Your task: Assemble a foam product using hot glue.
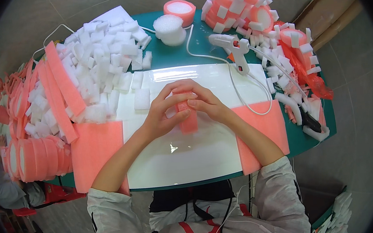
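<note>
Over the middle of a glossy white board (182, 162), both my hands are closed round a pink foam strip (189, 124). My left hand (161, 114) grips it from the left, its thumb lying across the front. From the right, my right hand (207, 102) curls over it, and the fingertips of the two hands meet at the far side. The strip's lower end hangs free toward me; my fingers cover most of its upper part, so its full shape is hidden. A white foam block (141, 99) lies on the board left of my left hand.
White foam blocks (94, 49) pile up at the far left, with pink strips (60, 83) and pink-rimmed foam rounds (38, 158) beside them. A corded white glue gun (234, 49) stands far right, near block-studded pink foam pieces (234, 6). A black-handled tool (310, 122) lies right.
</note>
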The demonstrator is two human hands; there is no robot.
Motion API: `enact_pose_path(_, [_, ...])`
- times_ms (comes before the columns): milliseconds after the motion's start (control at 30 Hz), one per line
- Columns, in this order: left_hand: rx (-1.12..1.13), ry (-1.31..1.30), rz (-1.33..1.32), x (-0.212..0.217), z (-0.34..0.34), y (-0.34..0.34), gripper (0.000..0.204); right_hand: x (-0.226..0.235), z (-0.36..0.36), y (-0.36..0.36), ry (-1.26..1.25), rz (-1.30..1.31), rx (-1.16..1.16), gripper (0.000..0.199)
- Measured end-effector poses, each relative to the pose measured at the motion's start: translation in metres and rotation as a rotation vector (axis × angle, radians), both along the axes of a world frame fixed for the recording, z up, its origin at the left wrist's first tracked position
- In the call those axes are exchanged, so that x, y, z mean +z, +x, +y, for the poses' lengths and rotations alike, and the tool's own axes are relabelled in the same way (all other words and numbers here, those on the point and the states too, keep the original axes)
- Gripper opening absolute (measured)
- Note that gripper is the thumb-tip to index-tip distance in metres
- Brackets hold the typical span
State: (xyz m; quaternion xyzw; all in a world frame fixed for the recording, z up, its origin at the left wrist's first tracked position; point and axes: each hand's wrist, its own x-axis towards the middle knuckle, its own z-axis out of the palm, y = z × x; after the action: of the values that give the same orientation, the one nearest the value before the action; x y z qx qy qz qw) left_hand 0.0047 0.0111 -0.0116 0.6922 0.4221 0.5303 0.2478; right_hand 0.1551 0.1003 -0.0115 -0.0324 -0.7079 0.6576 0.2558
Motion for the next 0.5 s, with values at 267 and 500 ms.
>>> enact_pose_path(267, [-0.048, 0.067, 0.082, -0.011, 0.000, -0.002, 0.030, -0.001, -0.003, -0.003, 0.033, 0.006, -0.033, 0.032])
enact_pose_path(500, [-0.059, 0.073, 0.069, -0.013, 0.001, -0.002, 0.030, -0.003, -0.002, -0.002, 0.008, 0.017, -0.023, 0.031])
